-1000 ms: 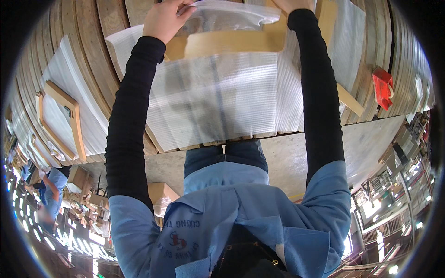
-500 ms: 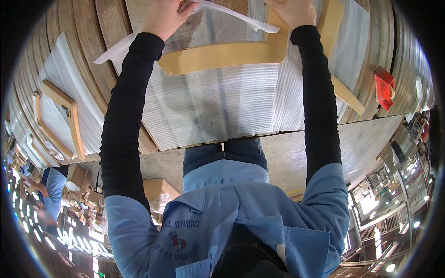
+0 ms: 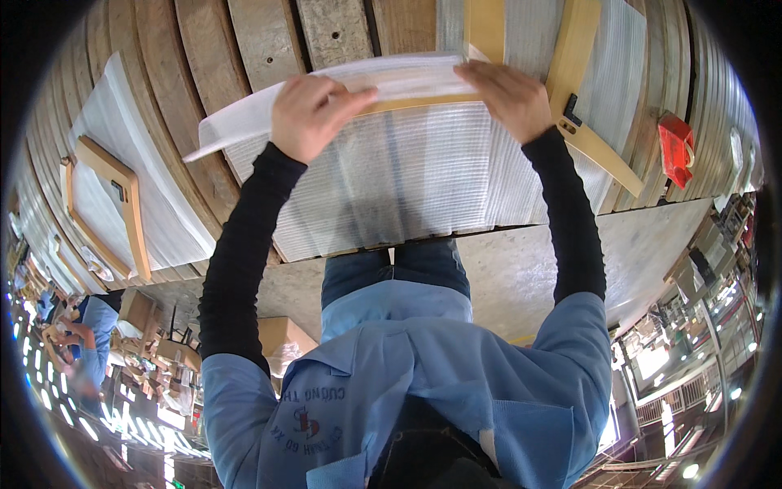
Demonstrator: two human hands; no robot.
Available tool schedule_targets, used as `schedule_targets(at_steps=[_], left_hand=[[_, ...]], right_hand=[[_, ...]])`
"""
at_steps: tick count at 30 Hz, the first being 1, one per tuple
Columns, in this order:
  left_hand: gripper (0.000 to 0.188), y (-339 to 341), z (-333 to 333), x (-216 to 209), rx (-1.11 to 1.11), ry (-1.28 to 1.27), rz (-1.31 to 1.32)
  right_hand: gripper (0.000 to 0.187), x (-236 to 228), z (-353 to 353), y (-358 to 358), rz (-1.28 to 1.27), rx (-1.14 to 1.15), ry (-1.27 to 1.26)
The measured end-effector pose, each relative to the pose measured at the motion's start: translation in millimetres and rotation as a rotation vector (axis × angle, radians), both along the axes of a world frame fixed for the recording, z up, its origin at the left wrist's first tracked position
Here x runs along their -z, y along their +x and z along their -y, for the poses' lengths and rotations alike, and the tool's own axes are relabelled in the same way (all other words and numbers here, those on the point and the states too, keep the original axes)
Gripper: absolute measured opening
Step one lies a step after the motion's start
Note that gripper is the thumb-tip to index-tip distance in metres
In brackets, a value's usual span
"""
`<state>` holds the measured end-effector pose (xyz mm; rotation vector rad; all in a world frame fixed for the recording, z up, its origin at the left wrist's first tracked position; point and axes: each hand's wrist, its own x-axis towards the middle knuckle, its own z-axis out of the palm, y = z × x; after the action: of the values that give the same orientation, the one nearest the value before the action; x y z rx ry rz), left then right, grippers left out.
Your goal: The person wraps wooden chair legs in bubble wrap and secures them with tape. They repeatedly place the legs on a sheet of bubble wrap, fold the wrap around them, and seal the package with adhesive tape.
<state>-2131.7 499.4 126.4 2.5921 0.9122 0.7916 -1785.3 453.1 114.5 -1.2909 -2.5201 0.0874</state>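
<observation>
A sheet of thin white packing foam (image 3: 423,171) lies across the slatted surface in front of me, its far edge folded toward me over one arm of an angled light-wood piece (image 3: 485,28). A narrow strip of wood shows below the fold; the foam covers most of that arm. My left hand (image 3: 314,114) is closed at the left part of the fold, thumb pointing right, somewhat blurred. At the fold's right end, by the wood's corner, my right hand (image 3: 509,98) is closed over foam and wood, its fingertips partly hidden.
Right of my right hand lies another angled wooden piece (image 3: 578,57) with a black bracket (image 3: 572,110), on foam. A red tape dispenser (image 3: 676,151) sits farther right. At left, a wooden frame piece (image 3: 114,175) rests on another foam sheet (image 3: 159,196). Another person (image 3: 94,334) stands lower left.
Both hands have come nearer to me, and the left has also shifted right. The foam's far edge has been drawn over the wooden arm, which was bare before.
</observation>
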Motion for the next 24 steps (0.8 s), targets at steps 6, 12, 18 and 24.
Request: schedule_targets(at_steps=[6, 12, 18, 24], left_hand=[[0.027, -1.4, 62.3, 43.9, -0.007, 0.049, -0.072], [0.017, 5.4, 88.3, 64.3, -0.131, 0.124, -0.162], [0.034, 12.0, 105.9, 70.7, -0.265, 0.076, -0.268], [0.055, 4.8, 142.2, 69.4, -0.341, -0.162, -0.409]], right_hand=[[0.037, 8.0, 60.4, 8.0, 0.022, -0.108, 0.17], [0.043, 30.7, 90.3, 4.9, 0.051, -0.101, 0.105], [0.043, 52.3, 75.1, 15.9, 0.05, -0.179, 0.191], [0.043, 52.5, 48.1, 13.9, 0.074, -0.104, 0.323]])
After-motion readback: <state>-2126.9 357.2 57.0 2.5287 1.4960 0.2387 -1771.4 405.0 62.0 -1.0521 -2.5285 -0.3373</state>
